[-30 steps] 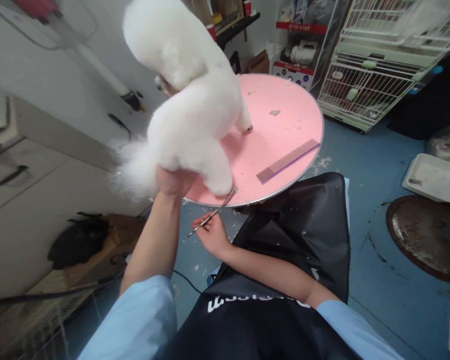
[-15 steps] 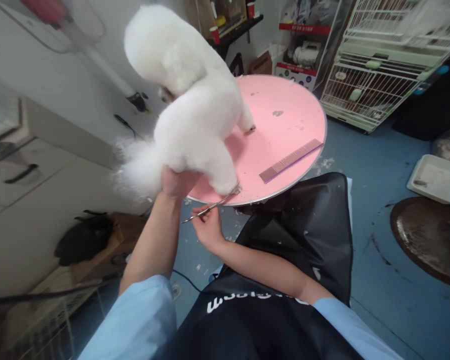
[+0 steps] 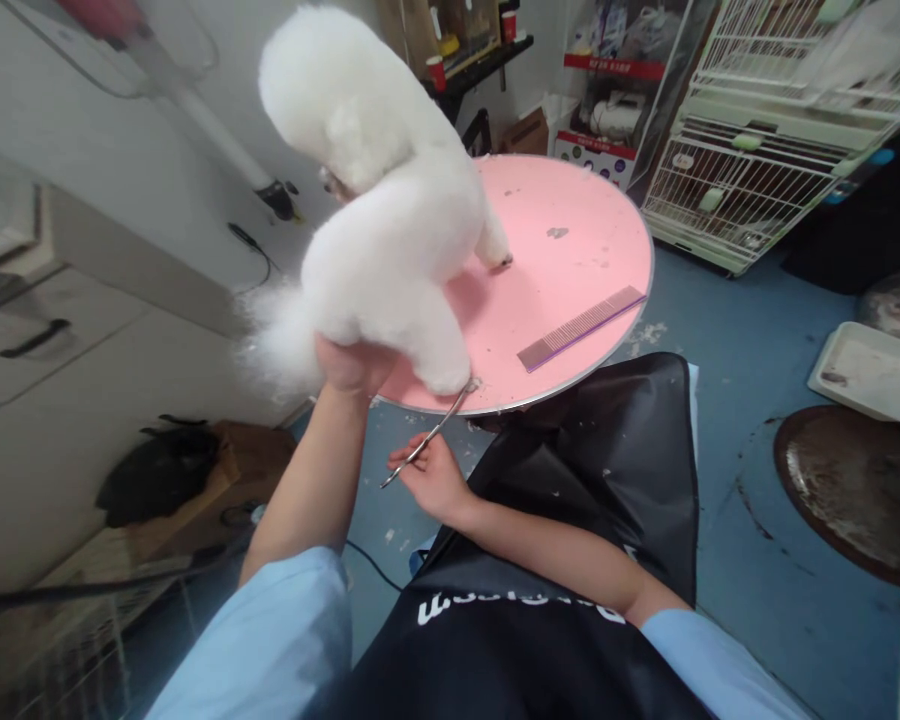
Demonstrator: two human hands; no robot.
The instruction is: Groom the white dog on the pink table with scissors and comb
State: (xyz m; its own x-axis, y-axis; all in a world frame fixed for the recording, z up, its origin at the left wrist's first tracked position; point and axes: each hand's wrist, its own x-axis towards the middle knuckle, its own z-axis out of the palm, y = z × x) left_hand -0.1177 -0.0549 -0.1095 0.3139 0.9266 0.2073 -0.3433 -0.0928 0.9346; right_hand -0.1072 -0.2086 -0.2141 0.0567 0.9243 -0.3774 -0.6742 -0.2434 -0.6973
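A fluffy white dog [image 3: 397,230] stands on a round pink grooming table [image 3: 585,210], its head turned back to the left. My left hand [image 3: 352,365] is pressed into the fur at the dog's rear, below the tail [image 3: 277,335]; the fingertips are partly hidden there. In my right hand [image 3: 431,475], just outside the table's near edge, are slim metal scissors [image 3: 436,428]. Their tips reach the bottom of the near hind paw [image 3: 448,378], and the blades look closed or nearly so. A metal comb with a purple spine [image 3: 581,328] lies to the right of the dog.
Tufts of cut hair [image 3: 557,233] lie on the table and floor. White wire cages [image 3: 750,180] stand at the back right. A black apron [image 3: 607,460] covers my lap below the table edge. Drawers [image 3: 60,340] and a cardboard box [image 3: 247,470] are at left.
My right hand has moved slightly down and right, swinging the scissors to a steeper angle with their tips still at the paw. My left hand stays at the dog's rear.
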